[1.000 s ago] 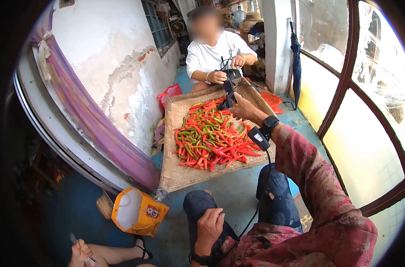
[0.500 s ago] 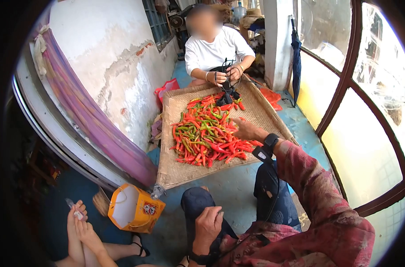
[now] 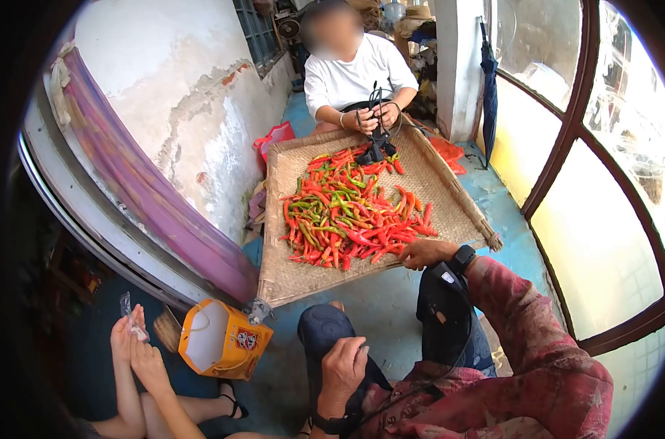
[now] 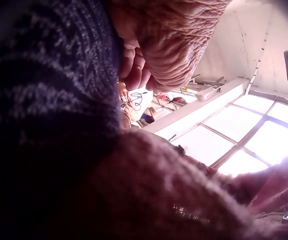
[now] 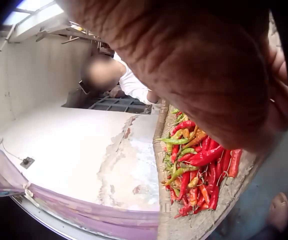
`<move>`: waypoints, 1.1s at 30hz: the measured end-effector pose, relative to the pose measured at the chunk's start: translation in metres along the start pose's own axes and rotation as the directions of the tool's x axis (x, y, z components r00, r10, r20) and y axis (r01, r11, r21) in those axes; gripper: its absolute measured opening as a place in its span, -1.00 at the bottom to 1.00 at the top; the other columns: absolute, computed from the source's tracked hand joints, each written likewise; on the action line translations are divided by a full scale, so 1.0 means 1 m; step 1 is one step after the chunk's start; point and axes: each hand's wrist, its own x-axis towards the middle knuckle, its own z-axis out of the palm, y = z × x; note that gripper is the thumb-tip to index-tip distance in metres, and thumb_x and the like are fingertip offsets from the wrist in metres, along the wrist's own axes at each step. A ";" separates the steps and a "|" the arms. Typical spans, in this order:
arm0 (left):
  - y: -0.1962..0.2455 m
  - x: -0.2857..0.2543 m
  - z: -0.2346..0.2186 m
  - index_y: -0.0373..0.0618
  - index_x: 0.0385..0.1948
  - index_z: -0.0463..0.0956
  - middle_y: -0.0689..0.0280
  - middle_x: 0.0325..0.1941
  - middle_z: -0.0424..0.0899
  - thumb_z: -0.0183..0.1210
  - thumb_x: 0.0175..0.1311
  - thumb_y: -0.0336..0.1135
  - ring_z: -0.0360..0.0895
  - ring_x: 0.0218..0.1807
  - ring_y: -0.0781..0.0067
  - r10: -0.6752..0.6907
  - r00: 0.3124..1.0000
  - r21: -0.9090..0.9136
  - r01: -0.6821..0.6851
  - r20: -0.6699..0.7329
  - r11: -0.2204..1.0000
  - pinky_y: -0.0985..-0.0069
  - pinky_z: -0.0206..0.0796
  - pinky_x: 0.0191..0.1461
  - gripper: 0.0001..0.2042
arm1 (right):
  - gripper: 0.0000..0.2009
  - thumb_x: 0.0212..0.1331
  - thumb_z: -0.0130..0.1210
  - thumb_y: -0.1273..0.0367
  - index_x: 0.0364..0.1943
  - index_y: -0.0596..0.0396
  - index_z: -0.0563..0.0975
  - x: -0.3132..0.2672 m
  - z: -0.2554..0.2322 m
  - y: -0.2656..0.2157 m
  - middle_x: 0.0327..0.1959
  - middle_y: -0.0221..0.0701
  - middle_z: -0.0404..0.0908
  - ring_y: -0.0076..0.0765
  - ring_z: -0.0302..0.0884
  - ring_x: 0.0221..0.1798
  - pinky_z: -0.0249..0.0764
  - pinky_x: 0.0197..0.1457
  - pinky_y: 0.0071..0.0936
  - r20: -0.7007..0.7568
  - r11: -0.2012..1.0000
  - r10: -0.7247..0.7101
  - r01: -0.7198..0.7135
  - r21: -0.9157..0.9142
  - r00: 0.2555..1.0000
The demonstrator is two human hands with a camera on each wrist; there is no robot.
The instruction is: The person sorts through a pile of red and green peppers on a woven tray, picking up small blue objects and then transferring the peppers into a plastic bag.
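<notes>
A woven tray (image 3: 285,284) bears a heap of red and green chili peppers (image 3: 343,219). My right hand (image 3: 429,254) is at the tray's near right edge, beside the closest peppers, its fingers bent downward; whether they touch or grip the edge I cannot tell. In the right wrist view the hand (image 5: 194,65) covers part of the tray and the peppers (image 5: 204,165) show below it. My left hand (image 3: 342,369) rests on my thigh, loosely curled and holding nothing. Its folded fingers (image 4: 134,70) show in the left wrist view.
Across the tray a person in a white shirt (image 3: 358,73) holds black cables and straps (image 3: 376,150) over its far side. An orange paper bag (image 3: 237,344) stands on the floor at left, near another person's hands (image 3: 138,351). A blue umbrella (image 3: 488,95) leans at right.
My right hand has drawn back from the far side of the pepper heap to the near right edge. The black straps have left my hand and hang from the other person's hands. My left hand stays.
</notes>
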 end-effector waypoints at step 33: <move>-0.002 -0.003 0.002 -0.22 -0.35 0.46 0.15 -0.40 0.54 0.15 0.00 -0.49 0.52 -0.36 0.15 0.002 1.000 -0.011 -0.002 -0.012 1.000 0.39 0.39 -0.31 -0.85 | -0.64 0.01 0.00 0.22 -0.10 0.06 0.50 -0.007 0.017 0.011 -0.14 -0.19 0.54 -0.08 0.46 -0.05 0.35 0.05 -0.30 -0.190 0.954 -0.108 0.048 -0.297 0.976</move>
